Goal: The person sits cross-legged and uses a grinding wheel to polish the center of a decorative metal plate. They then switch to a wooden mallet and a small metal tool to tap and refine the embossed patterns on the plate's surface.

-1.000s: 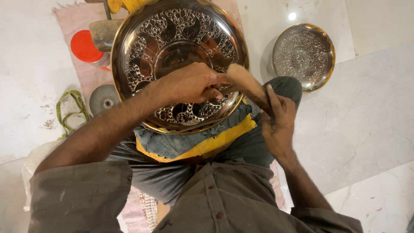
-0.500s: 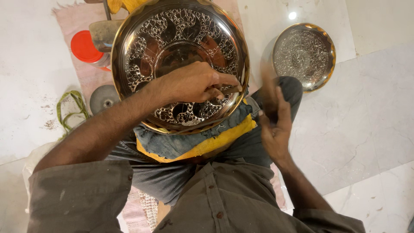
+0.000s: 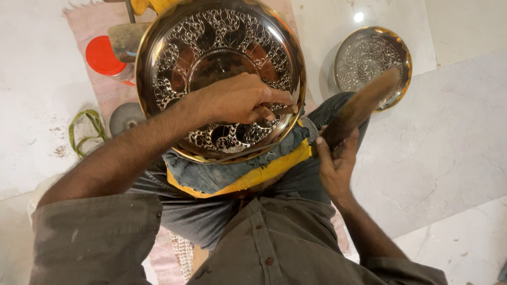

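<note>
Fingers of left hand (image 3: 240, 99) pinch small punch on large engraved brass plate (image 3: 174, 58); right hand (image 3: 335, 163) grips raised wooden mallet (image 3: 359, 108). Chasing step; nxt: square strike on punch.

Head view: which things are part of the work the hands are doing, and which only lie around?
In use:
- large engraved plate, on the lap
- left hand, pressing a small tool on it
- right hand, gripping a brown wooden mallet

Lying about:
- smaller engraved plate
- red lid
- green strap
</note>
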A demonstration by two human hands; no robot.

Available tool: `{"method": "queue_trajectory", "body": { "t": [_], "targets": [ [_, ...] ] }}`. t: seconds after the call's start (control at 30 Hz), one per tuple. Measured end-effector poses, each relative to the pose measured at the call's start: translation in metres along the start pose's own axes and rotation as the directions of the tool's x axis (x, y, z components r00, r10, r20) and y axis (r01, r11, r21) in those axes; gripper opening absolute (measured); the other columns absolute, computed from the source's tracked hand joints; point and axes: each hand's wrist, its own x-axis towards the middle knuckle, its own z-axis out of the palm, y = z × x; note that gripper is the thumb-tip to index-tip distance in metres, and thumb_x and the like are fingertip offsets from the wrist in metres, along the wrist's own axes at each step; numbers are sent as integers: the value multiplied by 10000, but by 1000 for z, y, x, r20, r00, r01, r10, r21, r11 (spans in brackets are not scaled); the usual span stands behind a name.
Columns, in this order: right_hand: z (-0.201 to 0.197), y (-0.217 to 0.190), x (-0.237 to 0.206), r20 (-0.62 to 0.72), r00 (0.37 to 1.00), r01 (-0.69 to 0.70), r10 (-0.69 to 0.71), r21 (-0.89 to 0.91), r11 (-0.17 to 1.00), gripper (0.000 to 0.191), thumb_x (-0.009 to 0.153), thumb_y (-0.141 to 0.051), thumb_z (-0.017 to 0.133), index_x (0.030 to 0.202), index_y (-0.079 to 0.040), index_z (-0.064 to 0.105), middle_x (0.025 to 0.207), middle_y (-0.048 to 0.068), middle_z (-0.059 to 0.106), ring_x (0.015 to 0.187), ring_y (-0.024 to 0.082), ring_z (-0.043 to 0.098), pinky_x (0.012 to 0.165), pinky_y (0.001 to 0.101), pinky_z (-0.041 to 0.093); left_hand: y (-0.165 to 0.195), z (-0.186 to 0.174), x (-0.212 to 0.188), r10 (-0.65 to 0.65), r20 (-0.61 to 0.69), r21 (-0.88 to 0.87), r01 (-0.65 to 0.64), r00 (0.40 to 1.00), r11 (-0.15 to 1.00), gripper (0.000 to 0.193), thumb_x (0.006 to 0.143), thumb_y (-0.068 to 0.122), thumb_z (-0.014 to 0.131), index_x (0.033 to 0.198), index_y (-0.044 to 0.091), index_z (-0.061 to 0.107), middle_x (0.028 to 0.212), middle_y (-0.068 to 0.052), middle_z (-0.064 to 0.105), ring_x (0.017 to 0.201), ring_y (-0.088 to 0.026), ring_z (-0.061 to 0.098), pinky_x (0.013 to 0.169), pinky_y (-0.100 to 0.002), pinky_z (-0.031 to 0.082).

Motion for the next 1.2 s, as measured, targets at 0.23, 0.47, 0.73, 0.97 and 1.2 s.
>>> {"method": "queue_trajectory", "body": {
  "t": [0.23,0.47,0.73,0.97,1.2],
  "targets": [
    [5,-6,0,-22,986,160,-165,-154,975,723,976,93,608,1608,-26,278,1535,231,430,1407,353,453,1183,439,397,-2,1,3,34,-6,-42,-34,999,999,468,892,150,689,1355,205,638,795,-101,782,692,-229,780,652,-417,609],
    [8,9,-9,-115,991,-22,65,342,940,643,1084,5,583,1621,-123,253,1335,133,572,1234,209,589,1012,366,539,2,-2,5,20,17,-19,-19,1000,1000,470,893,129,686,1350,237,650,799,-93,776,661,-218,767,633,-420,607],
    [7,14,-9,-18,999,46,-50,-163,986,681,985,72,586,1599,-116,358,1331,129,544,1235,230,556,1051,400,507,0,-2,5,56,26,7,-57,998,998,446,899,137,713,1336,204,651,754,-120,757,699,-265,756,680,-458,593],
    [12,9,-6,-126,992,1,27,216,976,685,1064,31,560,1628,-70,183,1464,120,514,1367,237,531,1169,396,448,-1,-3,7,94,26,12,-94,995,996,473,860,98,713,1320,199,662,724,-123,736,676,-290,746,643,-453,576],
    [12,14,-12,-58,996,60,-60,-10,998,667,1078,-11,568,1643,-98,224,1372,112,529,1284,216,535,1123,374,477,2,-4,8,14,117,53,-20,993,998,352,934,246,724,1276,182,678,680,-113,725,686,-259,757,659,-443,583]
  ]
}}
